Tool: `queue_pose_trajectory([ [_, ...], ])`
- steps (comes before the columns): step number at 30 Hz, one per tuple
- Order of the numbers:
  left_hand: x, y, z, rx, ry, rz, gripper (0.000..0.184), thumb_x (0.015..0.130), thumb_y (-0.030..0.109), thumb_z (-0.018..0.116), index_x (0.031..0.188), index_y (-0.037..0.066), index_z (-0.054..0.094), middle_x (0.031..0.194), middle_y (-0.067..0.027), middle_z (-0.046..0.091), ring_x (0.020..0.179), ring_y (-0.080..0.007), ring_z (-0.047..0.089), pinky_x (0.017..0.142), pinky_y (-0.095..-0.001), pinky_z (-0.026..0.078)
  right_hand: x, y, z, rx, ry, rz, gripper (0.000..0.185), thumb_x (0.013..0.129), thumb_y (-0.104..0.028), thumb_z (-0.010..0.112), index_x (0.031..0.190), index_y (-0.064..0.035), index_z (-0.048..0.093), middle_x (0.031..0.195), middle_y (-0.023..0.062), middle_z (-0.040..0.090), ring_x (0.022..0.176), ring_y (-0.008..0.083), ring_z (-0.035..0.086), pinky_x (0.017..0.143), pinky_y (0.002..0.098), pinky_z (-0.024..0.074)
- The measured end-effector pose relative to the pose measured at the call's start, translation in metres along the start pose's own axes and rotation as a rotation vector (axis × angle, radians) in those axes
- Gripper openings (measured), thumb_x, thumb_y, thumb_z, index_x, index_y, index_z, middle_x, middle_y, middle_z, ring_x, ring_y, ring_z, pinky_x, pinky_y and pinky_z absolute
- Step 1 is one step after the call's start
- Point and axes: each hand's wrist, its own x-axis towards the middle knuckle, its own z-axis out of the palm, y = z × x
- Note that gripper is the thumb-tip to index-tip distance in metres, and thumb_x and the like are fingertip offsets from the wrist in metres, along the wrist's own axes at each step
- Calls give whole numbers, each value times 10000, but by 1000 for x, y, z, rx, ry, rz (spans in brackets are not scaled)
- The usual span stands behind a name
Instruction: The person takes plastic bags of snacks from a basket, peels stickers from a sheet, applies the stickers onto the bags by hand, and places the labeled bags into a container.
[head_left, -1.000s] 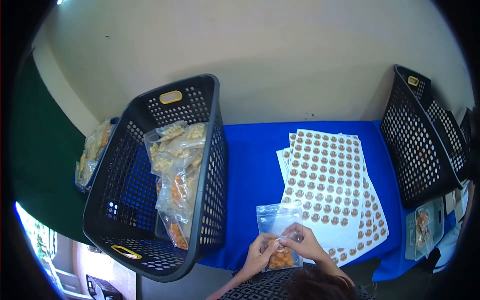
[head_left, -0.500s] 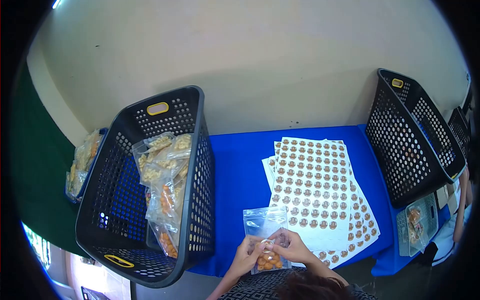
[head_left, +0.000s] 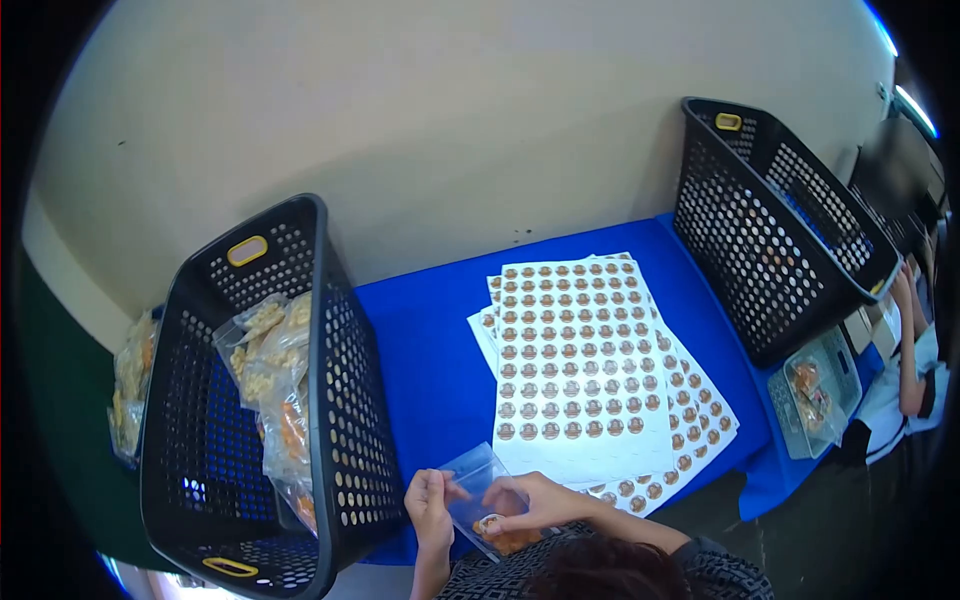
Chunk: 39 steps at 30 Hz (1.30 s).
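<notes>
Just above my lap is a clear zip bag point(head_left: 474, 472), tilted, with orange-brown snack pieces point(head_left: 513, 541) in its lower part. A round sticker point(head_left: 490, 524) shows on the bag's front. My left hand point(head_left: 431, 507) is closed on the bag's left edge, its fingertips partly behind the plastic. My right hand point(head_left: 535, 500) grips the bag from the right, with the thumb by the sticker and the fingers curled over the front. Sheets of round brown stickers point(head_left: 575, 370) lie stacked just beyond my hands on the blue-covered table point(head_left: 425, 330).
At left stands a tall black perforated basket point(head_left: 350, 400) with several filled snack bags point(head_left: 275, 375). Another black basket point(head_left: 745, 240) stands at right, beside a pale green tray point(head_left: 790, 425) holding bagged snacks. Another person's arm point(head_left: 908, 345) is at the far right.
The bag has tilted and shifted slightly left. My left hand has moved from near the sticker to the bag's left edge; my right thumb stays by the sticker. The view has turned right.
</notes>
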Motion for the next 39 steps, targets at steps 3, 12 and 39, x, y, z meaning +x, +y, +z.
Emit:
queue_pose_trajectory([
  [3,-7,0,11,94,-55,18,249,872,211,422,707,26,442,588,-1,434,530,-69,442,507,-199,394,9,1,1,174,142,-82,282,756,-251,607,899,-15,549,765,59,585,712,95,537,641,233,428],
  [12,-11,-3,13,228,-159,53,212,789,150,561,634,28,482,601,-26,516,591,-80,484,567,-213,378,8,-2,-5,287,249,-133,189,837,-179,498,818,5,539,718,34,552,674,77,513,608,217,416],
  [39,-14,-24,16,147,-255,-95,145,829,142,508,823,7,459,723,-43,532,653,-57,492,579,-193,392,-2,9,-5,328,423,-42,268,758,-206,609,887,3,500,741,39,553,670,70,528,600,216,432],
])
